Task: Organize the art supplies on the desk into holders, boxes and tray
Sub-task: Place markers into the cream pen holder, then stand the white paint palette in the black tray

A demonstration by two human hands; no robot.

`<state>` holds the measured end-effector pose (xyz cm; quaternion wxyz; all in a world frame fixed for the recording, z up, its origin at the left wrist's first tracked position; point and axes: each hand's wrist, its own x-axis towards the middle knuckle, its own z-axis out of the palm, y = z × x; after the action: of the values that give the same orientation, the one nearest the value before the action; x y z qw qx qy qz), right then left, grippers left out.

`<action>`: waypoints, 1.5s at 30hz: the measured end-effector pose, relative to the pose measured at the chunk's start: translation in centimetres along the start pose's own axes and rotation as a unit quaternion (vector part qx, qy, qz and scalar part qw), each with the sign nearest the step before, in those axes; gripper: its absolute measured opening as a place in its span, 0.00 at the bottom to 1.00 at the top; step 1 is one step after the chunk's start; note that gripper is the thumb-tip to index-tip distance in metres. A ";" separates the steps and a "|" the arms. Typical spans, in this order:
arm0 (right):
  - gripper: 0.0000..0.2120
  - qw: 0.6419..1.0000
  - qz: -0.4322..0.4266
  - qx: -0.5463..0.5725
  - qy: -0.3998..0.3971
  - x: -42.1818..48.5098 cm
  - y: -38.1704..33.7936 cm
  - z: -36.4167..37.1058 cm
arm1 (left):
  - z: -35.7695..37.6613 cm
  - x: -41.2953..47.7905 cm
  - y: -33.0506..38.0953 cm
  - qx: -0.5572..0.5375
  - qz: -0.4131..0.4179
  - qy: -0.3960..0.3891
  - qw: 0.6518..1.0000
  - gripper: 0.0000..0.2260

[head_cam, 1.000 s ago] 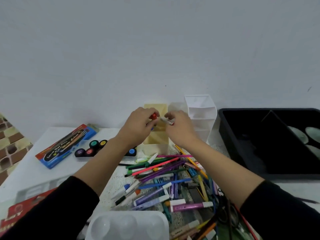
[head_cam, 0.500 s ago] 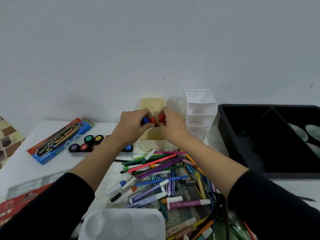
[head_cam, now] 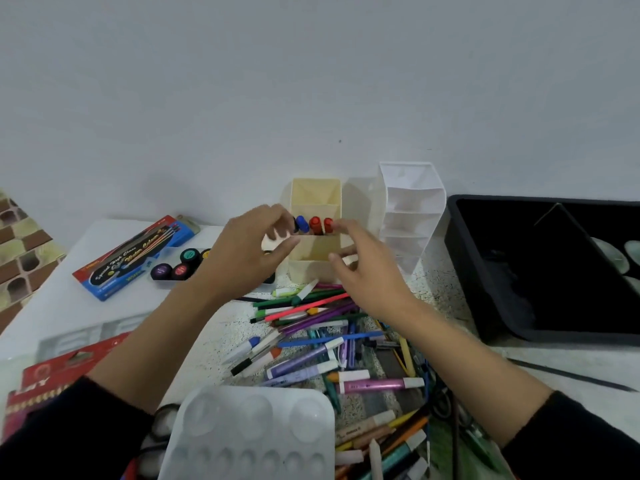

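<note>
A cream stepped holder (head_cam: pixel 316 195) stands against the wall. A blue-capped marker (head_cam: pixel 302 224) and two red-capped markers (head_cam: pixel 315 224) stand in its middle compartment. My left hand (head_cam: pixel 247 254) hovers just left of the holder, fingers relaxed and holding nothing. My right hand (head_cam: pixel 367 271) is in front of the holder's right side, fingers spread, empty. A heap of pens and markers (head_cam: pixel 311 323) lies on the desk below both hands. A white stepped holder (head_cam: pixel 410 209) stands to the right of the cream one.
A black tray (head_cam: pixel 491 299) sits at the right. A blue paint-brush box (head_cam: pixel 135 256) and round paint pots (head_cam: pixel 173 268) lie at the left. A white palette (head_cam: pixel 249 431) is near the front edge, a red packet (head_cam: pixel 52 379) at the front left.
Both hands have let go of the markers, which now stand in the cream holder. The hands have drawn back toward me and opened.
</note>
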<state>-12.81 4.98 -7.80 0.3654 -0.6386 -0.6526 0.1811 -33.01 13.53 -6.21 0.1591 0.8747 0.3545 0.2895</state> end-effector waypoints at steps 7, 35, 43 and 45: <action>0.09 0.952 -0.051 -0.036 -0.299 -5.4 -1.3 0.0 | -1.3 -9.1 0.3 -0.006 0.004 -0.231 0.973 0.08; 0.03 0.975 0.102 0.193 -0.042 -8.2 0.5 -4.7 | 0.7 -3.6 5.0 -0.111 0.001 -0.181 0.977 0.04; 0.03 0.971 0.107 0.200 0.080 -9.7 2.6 -13.3 | 4.1 2.2 11.5 -0.192 0.040 -0.136 0.971 0.07; 0.03 0.971 0.094 0.190 0.107 -9.9 3.2 -15.1 | 5.4 3.3 13.3 -0.196 0.050 -0.116 0.972 0.05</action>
<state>-0.68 -7.66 -2.42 0.5292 -0.6315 -0.5001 0.2663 -20.71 6.23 -2.75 0.3527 0.8709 0.2257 0.2573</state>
